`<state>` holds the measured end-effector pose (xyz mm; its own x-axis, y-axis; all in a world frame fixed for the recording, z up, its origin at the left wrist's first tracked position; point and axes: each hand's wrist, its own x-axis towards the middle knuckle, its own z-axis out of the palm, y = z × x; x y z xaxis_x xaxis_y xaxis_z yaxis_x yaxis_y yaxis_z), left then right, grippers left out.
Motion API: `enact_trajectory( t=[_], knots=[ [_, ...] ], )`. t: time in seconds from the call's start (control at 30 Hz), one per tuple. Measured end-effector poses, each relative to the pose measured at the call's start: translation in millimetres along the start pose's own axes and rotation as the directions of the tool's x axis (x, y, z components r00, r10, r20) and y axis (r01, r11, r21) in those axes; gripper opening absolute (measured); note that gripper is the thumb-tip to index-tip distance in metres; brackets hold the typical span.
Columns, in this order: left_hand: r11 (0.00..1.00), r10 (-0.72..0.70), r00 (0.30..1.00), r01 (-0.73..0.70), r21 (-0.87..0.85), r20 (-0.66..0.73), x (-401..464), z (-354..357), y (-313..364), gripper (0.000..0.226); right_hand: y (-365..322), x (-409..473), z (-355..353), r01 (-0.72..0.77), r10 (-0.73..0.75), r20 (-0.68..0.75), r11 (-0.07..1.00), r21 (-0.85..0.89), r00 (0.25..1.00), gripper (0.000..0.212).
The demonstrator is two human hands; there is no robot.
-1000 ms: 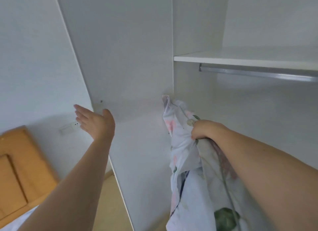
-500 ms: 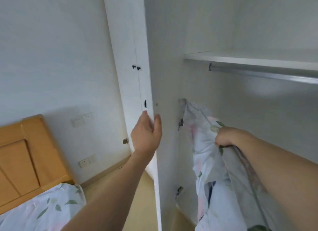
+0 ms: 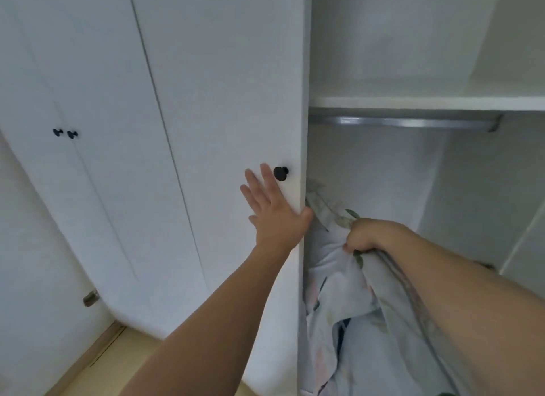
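1. Fingers (image 3: 256, 186) of the left hand (image 3: 274, 215) are spread straight and lie flat on the white wardrobe door (image 3: 224, 100), just left of its black knob (image 3: 280, 173); the thumb rests at the door's right edge
2. Right hand (image 3: 368, 233) is curled tight round a bunch of the floral sheet (image 3: 339, 301)
3. Floral sheet hangs inside the open wardrobe compartment, just right of the door edge, below the metal rail (image 3: 398, 122) and the white shelf (image 3: 427, 103)
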<state>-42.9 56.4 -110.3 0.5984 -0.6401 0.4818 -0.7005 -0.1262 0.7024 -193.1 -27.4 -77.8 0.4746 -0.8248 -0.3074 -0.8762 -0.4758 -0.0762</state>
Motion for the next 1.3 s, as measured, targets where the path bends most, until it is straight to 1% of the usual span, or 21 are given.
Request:
enact_trajectory(
  t=[0.1,0.23,0.4,0.6,0.73,0.8,0.87,0.93,1.0,1.07,1.13,1.17,1.23,1.3],
  knots=[
    [1.0,-0.007,1.0,0.007,-0.011,0.0,21,28,4,0.117,12,6,1,-0.079,0.078,0.015,0.997,0.019,0.997,0.055],
    [1.0,0.005,1.0,-0.005,0.018,-0.014,44,58,4,0.117,16,19,-1,-0.193,0.192,0.028,0.98,0.046,0.981,0.048],
    [1.0,0.017,1.0,-0.017,0.015,0.002,65,80,-1,0.121,16,23,1,-0.364,0.36,0.052,0.925,0.113,0.932,0.05],
    [0.998,0.052,0.997,-0.053,0.016,0.05,70,86,-7,0.131,17,-7,20,-0.504,0.498,0.078,0.849,0.157,0.864,0.049],
    [0.995,0.094,0.988,-0.091,-0.03,0.123,51,80,0,0.119,22,-45,32,-0.56,0.554,0.09,0.809,0.178,0.828,0.047],
    [0.984,0.177,0.966,-0.167,-0.069,0.19,28,79,9,0.106,26,-69,39,-0.586,0.578,0.103,0.787,0.192,0.809,0.047],
    [0.957,0.29,0.919,-0.274,-0.095,0.267,-2,79,21,0.093,31,-96,47,-0.605,0.594,0.118,0.769,0.209,0.796,0.048],
    [0.921,0.389,0.853,-0.369,-0.126,0.348,-32,80,35,0.086,36,-127,58,-0.628,0.615,0.134,0.748,0.215,0.777,0.047],
    [0.871,0.489,0.772,-0.457,-0.18,0.405,-60,83,52,0.085,40,-160,71,-0.658,0.639,0.158,0.718,0.229,0.753,0.048],
    [0.798,0.6,0.684,-0.546,-0.253,0.415,-87,84,72,0.084,45,-195,84,-0.694,0.665,0.201,0.673,0.255,0.719,0.047],
    [0.7,0.711,0.58,-0.635,-0.326,0.397,-117,82,97,0.084,53,-232,96,-0.743,0.698,0.258,0.608,0.278,0.668,0.044],
    [0.64,0.765,0.516,-0.679,-0.359,0.386,-133,80,110,0.085,58,-251,103,-0.77,0.714,0.293,0.564,0.297,0.636,0.04],
    [0.488,0.865,0.369,-0.78,-0.392,0.341,-164,73,138,0.089,66,-292,117,-0.821,0.745,0.354,0.468,0.327,0.565,0.037],
    [0.315,0.94,0.222,-0.853,-0.417,0.258,-196,63,167,0.097,69,-333,129,-0.867,0.766,0.421,0.359,0.346,0.485,0.042]
  ],
)
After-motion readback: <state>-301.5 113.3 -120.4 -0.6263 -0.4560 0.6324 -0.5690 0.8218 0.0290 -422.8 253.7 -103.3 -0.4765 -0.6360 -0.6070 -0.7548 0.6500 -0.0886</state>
